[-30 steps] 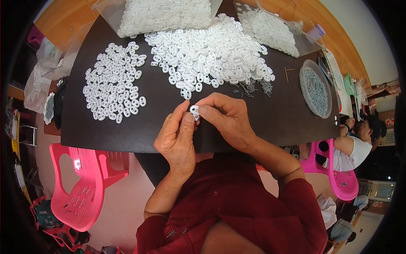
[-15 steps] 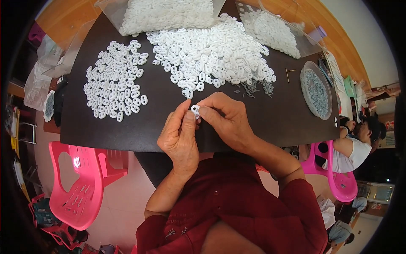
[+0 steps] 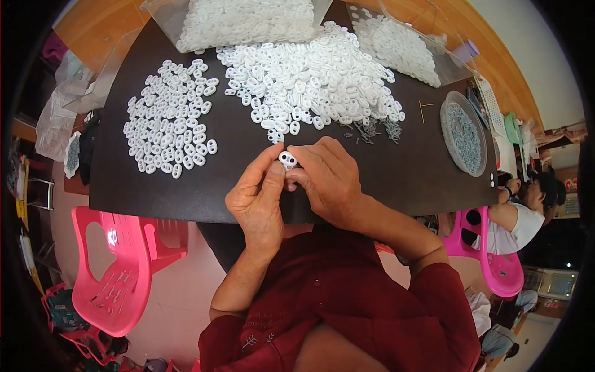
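Observation:
Between both hands, over the table's near part, is a small white oval plastic piece with two dark holes. My left hand pinches its left side between thumb and forefinger. From the other side my right hand grips it too, fingers curled around its right edge. A little of something pale shows just below the piece, too small to make out. Just beyond my fingertips begins a big heap of similar white oval pieces. To the left lies a spread group of white two-holed pieces.
Small grey pins lie at the heap's right edge; a round clear tub holds more. Two clear containers of white pieces stand at the back. Pink chairs flank the dark table. Another person sits right.
The white piece has turned so its two holes now face up side by side. My right thumb has moved off its face and lower, and the right fingers have curled in.

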Demonstrator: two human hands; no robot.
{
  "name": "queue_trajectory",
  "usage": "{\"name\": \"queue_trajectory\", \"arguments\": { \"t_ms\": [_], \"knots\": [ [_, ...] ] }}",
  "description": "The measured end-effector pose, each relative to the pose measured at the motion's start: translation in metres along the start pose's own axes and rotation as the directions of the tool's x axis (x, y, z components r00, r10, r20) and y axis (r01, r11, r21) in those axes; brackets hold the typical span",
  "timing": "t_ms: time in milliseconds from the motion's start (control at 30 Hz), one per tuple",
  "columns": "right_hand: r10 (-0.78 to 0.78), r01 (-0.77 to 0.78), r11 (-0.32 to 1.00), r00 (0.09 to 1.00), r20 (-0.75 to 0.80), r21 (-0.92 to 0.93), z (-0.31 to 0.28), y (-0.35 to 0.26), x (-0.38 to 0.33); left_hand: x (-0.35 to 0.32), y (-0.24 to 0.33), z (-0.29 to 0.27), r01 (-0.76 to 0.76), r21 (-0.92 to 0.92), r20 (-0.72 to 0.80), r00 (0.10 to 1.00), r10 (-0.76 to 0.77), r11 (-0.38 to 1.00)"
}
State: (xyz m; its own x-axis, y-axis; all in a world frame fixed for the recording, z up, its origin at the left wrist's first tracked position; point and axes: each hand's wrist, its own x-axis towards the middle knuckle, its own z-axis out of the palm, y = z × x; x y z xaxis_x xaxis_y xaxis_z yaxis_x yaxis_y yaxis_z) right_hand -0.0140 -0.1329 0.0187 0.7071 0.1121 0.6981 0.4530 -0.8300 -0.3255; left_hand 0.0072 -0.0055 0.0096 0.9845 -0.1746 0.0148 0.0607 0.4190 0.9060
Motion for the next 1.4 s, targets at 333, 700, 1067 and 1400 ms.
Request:
{"name": "queue_trajectory", "arguments": {
  "t_ms": [333, 700, 1067, 1400],
  "knots": [
    [0.026, -0.028, 0.998, 0.998, 0.049, 0.048, -0.001, -0.001, -0.001, -0.001, 0.000, -0.005, -0.024, 0.032, 0.074, 0.997, 0.022, 0.999],
    [0.014, -0.016, 0.999, 0.998, 0.057, 0.045, 0.001, -0.005, 0.002, -0.003, -0.006, -0.006, -0.027, -0.043, 0.055, 0.998, 0.030, 0.999],
    [-0.021, 0.021, 0.995, 1.000, -0.003, 0.097, 0.002, -0.003, -0.001, -0.006, -0.005, -0.006, -0.070, -0.044, 0.073, 0.995, 0.073, 0.997],
    [-0.016, 0.017, 0.996, 1.000, -0.016, 0.088, 0.003, -0.004, -0.003, -0.006, -0.009, -0.004, -0.121, -0.072, 0.065, 0.990, 0.126, 0.990]
  ]
}}
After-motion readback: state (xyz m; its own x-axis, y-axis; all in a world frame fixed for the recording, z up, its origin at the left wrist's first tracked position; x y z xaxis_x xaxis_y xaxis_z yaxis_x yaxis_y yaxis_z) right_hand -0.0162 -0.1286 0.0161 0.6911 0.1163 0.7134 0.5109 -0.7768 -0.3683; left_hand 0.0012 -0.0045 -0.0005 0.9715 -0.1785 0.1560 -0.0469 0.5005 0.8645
